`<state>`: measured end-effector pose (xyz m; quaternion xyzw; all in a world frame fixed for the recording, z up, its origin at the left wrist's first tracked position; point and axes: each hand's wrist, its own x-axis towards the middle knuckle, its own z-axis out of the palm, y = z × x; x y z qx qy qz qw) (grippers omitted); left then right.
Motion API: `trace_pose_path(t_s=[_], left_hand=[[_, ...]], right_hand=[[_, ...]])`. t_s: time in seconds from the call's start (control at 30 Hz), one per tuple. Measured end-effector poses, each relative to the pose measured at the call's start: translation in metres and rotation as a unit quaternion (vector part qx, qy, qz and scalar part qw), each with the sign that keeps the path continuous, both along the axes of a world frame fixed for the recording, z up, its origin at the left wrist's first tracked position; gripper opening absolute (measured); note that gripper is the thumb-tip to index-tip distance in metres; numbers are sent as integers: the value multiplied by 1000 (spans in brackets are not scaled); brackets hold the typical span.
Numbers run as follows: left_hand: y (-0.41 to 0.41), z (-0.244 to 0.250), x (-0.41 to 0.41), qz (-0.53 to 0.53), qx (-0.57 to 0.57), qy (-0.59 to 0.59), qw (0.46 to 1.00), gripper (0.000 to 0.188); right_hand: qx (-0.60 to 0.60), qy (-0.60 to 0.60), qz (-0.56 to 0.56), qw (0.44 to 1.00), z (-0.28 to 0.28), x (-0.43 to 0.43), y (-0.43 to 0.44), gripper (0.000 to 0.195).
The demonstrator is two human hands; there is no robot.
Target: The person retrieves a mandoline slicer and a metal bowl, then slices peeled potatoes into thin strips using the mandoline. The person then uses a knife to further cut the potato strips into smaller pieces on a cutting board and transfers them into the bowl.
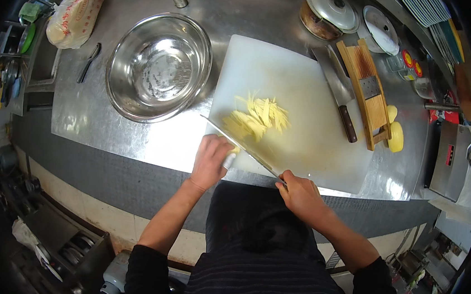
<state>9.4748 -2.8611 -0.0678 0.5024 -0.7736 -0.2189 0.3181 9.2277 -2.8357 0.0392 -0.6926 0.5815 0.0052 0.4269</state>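
My right hand (300,194) grips the handle of a kitchen knife (248,150), seen nearly edge-on, its blade reaching up and left over the near-left part of a white cutting board (326,163). Close against the blade, my left hand (212,159) holds down a pale yellow piece of potato (235,150), mostly hidden under the fingers; one finger has a white wrapping. Beyond the blade lies a heap of thin yellow slices and strips (263,116). Left of the board stands a steel bowl (162,69) with no food in it.
A wide-bladed knife (337,84) lies on the board's right side beside a wooden grater (364,93). Two peeled potatoes (396,136) sit right of it. Lidded pots (329,10) stand at the back right. A spoon (88,63) and a filled plastic bag (77,13) are at the left.
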Motion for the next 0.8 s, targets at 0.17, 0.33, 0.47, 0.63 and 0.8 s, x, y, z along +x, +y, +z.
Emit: trace_pose_path(t_s=[0.17,0.33,0.47,0.63,0.8], left_hand=[[1,4,2,-8,22,-8,1000,27],[2,4,0,3,18,-3,1000,28],[5,-4,6,-16,25,-23,999,26],[8,6,3,-8,22,1,1000,28],[11,3,7,-22,34,-15,999,31]], right_hand=[[2,14,3,1000,-9,-1,6,20],[-11,-31,0,999,6,3,6,21],[-6,5,10,1000,-9,0,2,21],[-2,-9,13,1000,-6,0,9,21],[2,-8,22,1000,2,1,5,21]])
